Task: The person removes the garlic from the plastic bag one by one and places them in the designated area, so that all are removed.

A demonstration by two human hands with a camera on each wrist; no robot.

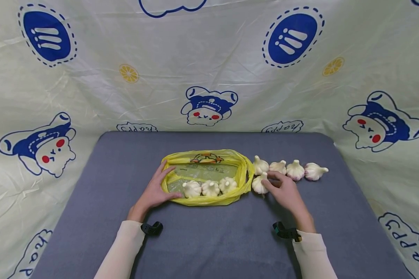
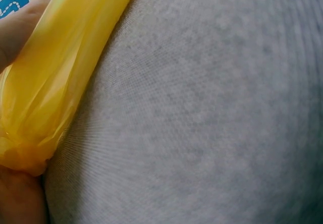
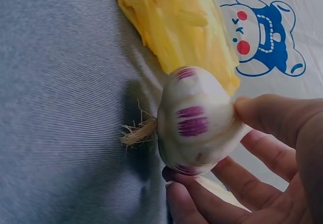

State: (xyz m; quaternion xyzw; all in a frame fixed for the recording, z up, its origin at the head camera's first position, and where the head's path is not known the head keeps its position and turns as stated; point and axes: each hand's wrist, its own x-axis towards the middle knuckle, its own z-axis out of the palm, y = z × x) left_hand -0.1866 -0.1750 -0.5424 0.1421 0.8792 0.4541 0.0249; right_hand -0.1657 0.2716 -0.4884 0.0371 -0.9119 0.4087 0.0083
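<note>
A yellow plastic bag (image 1: 209, 200) lies with its mouth spread, and three garlic bulbs (image 1: 210, 188) sit in a row along its near side. At the bag's left end my left hand (image 1: 157, 188) holds the rim, thumb near and fingers far; the left wrist view shows the yellow plastic (image 2: 65, 57) between them. Just off the bag's right end, my right hand (image 1: 285, 192) pinches a garlic bulb (image 1: 259, 184) between thumb and fingers. Seen close, this bulb (image 3: 194, 120) has purple streaks and dry roots, which point toward the cloth.
Behind the right hand several more garlic bulbs (image 1: 295, 170) stand in a row running right from the bag. A grey-blue cloth (image 1: 213, 240) covers the table. Beyond it hangs a pale printed sheet (image 1: 160, 104).
</note>
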